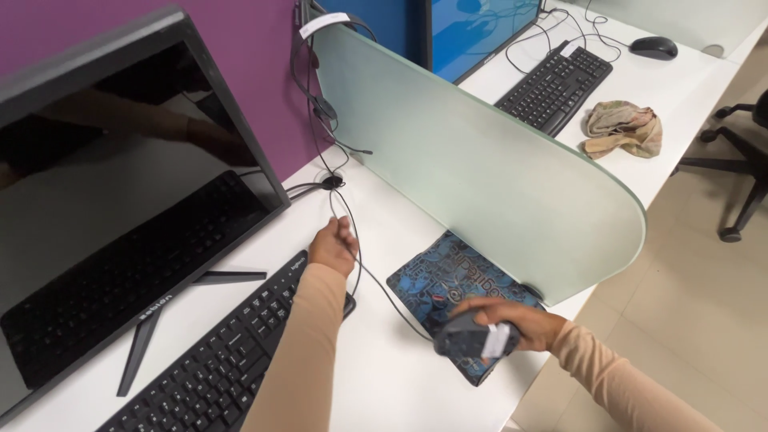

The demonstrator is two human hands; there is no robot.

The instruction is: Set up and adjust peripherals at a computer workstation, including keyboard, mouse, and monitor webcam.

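Note:
My left hand reaches past the black keyboard and pinches the thin black mouse cable, which runs back to a cable hole in the white desk. My right hand holds a dark grey mouse turned over, with its white label showing, just above the blue patterned mouse pad. The cable trails from the mouse across the desk toward my left hand.
A large black monitor stands at left. A frosted divider separates the neighbouring desk, which holds a keyboard, a mouse, a crumpled cloth and a second monitor. A headset hangs on the purple wall. A chair base stands at right.

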